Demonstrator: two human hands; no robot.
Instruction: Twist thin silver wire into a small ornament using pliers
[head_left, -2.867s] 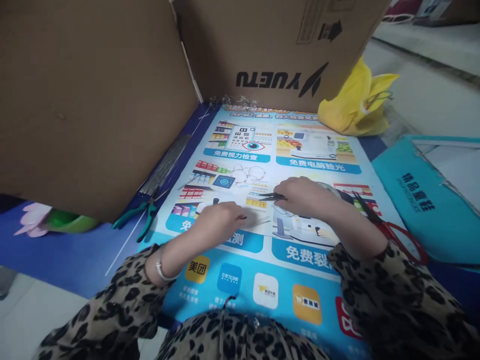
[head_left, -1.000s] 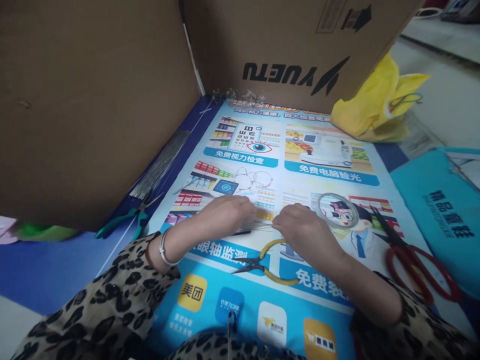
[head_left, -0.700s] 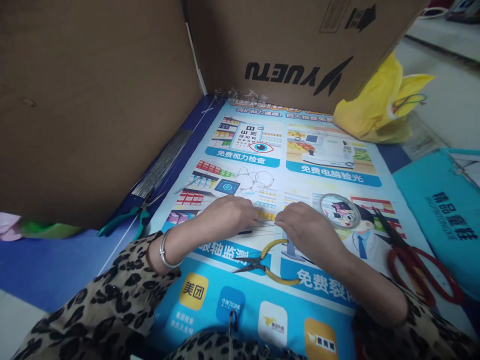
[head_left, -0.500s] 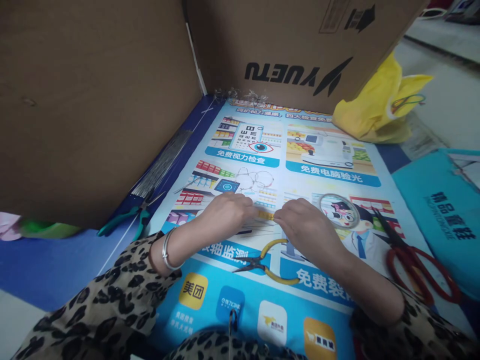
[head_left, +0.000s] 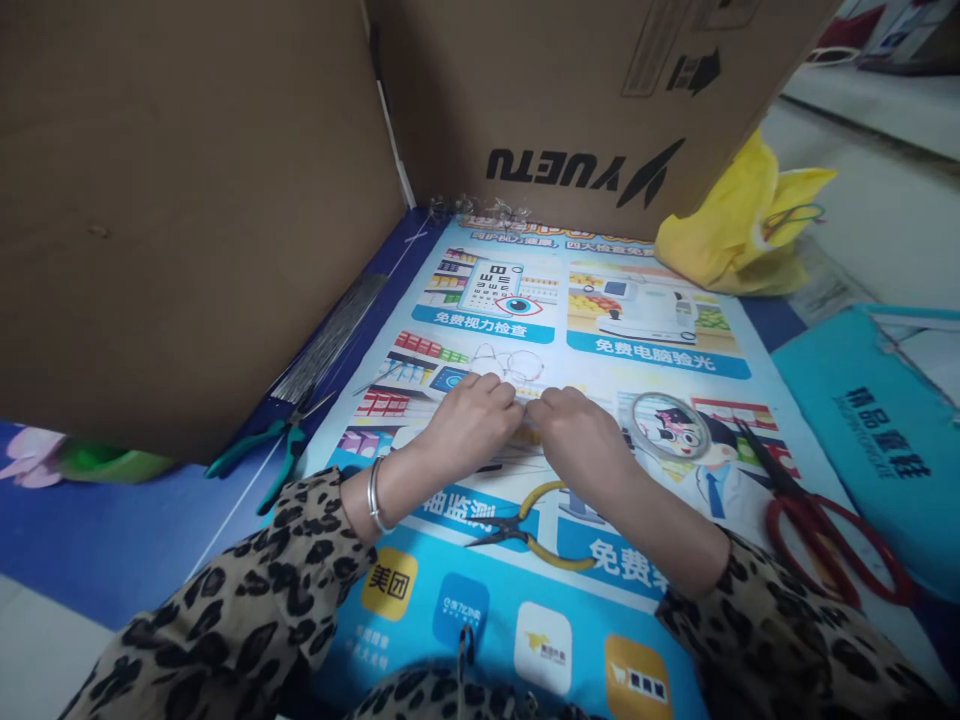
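Observation:
Over the printed poster (head_left: pixel 495 590), my left hand (head_left: pixel 476 420) is closed in a pinch, its wrist wearing a silver bangle (head_left: pixel 377 495). Close beside it on the right is my right hand (head_left: pixel 577 435), also closed, with the fingertips of both nearly touching. What they pinch is too small and hidden to make out. Just beyond my fingers lies a thin wire shape with loops (head_left: pixel 521 367). Yellow-handled pliers (head_left: pixel 525 530) rest open on the poster, nearer to me than my hands.
Cardboard panels (head_left: pixel 187 200) stand left and behind. Green-handled pliers (head_left: pixel 289 440) lie beside a bundle of wires (head_left: pixel 330 340). To the right are a roll of clear tape (head_left: pixel 670 425), red-handled scissors (head_left: pixel 832 540), a yellow bag (head_left: pixel 720 240) and a turquoise box (head_left: pixel 877 430).
My hands have come closer together, the right one moving left. The camera view has shifted slightly.

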